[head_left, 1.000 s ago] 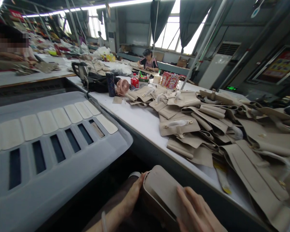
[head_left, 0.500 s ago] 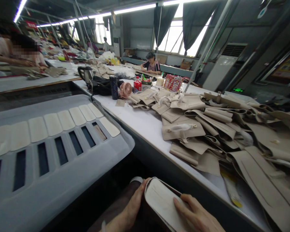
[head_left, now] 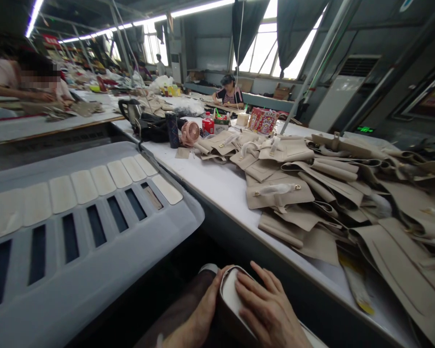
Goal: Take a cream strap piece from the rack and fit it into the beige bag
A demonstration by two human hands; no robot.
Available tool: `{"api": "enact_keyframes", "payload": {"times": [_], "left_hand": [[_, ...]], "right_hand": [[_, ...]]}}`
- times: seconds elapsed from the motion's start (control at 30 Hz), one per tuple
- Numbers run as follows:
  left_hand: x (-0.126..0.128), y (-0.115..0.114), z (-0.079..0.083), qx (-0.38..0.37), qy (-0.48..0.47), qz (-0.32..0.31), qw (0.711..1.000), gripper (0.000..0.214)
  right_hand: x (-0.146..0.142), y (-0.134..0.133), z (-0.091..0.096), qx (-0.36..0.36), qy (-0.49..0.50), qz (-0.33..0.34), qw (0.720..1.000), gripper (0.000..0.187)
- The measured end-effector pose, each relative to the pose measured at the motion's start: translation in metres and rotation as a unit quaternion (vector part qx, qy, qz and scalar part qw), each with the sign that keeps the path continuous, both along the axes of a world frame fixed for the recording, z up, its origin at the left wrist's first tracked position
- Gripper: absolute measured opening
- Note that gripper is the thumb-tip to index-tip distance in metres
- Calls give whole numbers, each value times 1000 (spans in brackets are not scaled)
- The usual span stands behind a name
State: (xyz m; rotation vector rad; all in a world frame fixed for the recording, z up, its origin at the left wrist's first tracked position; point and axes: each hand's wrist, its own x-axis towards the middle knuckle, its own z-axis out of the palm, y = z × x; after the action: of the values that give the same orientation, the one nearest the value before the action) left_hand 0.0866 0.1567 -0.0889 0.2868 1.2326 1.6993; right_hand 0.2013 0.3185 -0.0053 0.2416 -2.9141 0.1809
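Observation:
On my lap rests a bag piece with a thin dark-edged rim, and a white rounded panel (head_left: 229, 291) lies within that rim. My left hand (head_left: 202, 309) is closed round the piece's left side, thumb and fingers near its far rounded end. Spread out flat over the white panel is my right hand (head_left: 270, 305), its fingers pressing on the surface and covering much of it. The near part of the piece is mostly hidden by my right hand and the frame's lower edge.
To the left stands a grey slotted stand (head_left: 130, 246) with a row of white rounded panels (head_left: 85, 186). On the white table (head_left: 206, 181) at right lie heaped beige bag pieces (head_left: 282, 193), a brush (head_left: 358, 285), a pink fan (head_left: 190, 133) and a kettle (head_left: 133, 112). Other people work farther back.
My right hand has moved forward and left along the white panel, and its fingers have spread out flat. My left hand keeps its hold. The view has shifted slightly.

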Motion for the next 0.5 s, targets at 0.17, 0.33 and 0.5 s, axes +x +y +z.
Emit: {"api": "enact_keyframes", "payload": {"times": [0.17, 0.33, 0.5], "left_hand": [[-1, 1, -1, 19, -32, 21, 999, 50], [-1, -5, -17, -26, 10, 29, 999, 51], [-2, -8, -11, -10, 5, 36, 999, 55]], "right_hand": [[-2, 1, -5, 8, -23, -6, 1000, 50], [-4, -9, -4, 22, -21, -38, 999, 50], [-7, -14, -4, 21, -8, -40, 999, 48]]}}
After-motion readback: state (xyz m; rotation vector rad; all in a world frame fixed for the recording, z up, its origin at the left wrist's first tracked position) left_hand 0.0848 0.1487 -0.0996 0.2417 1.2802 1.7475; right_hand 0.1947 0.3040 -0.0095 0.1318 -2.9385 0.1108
